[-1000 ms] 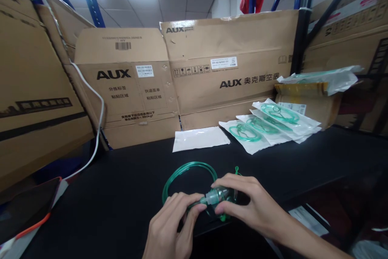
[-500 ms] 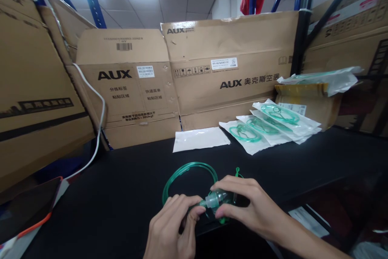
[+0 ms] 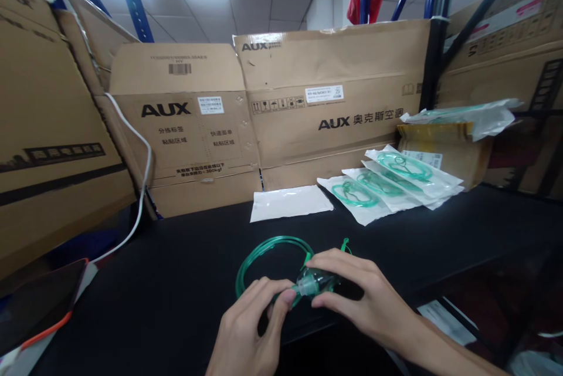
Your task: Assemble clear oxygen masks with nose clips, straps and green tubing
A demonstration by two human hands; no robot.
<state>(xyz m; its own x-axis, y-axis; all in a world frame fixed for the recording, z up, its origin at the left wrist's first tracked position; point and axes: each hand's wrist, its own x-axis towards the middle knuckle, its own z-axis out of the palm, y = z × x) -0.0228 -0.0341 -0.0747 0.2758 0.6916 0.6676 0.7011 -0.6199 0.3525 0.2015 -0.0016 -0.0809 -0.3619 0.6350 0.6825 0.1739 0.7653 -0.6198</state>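
My right hand (image 3: 358, 282) is closed around a clear green oxygen mask (image 3: 323, 280), thumb and fingers on either side of its body. From the mask's left end sticks out a pale connector (image 3: 307, 285). My left hand (image 3: 257, 317) pinches the end of the green tubing (image 3: 275, 241) right at this connector; the fingers hide the exact joint. Behind my hands the tubing lies in a coil on the black surface. A bright green strap end (image 3: 345, 245) shows beyond my right knuckles.
A white pouch (image 3: 290, 203) lies behind the coil. Several pouches with green tubing (image 3: 358, 193) fan out to its right, near a cardboard box (image 3: 444, 135) topped by more pouches. A phone (image 3: 44, 305) and white cable (image 3: 147, 170) are at left. Tall cartons (image 3: 193, 147) wall the back.
The mask has turned slightly in my right hand, and the connector now sits a little further right and higher. My left fingers stay pinched on the tubing end.
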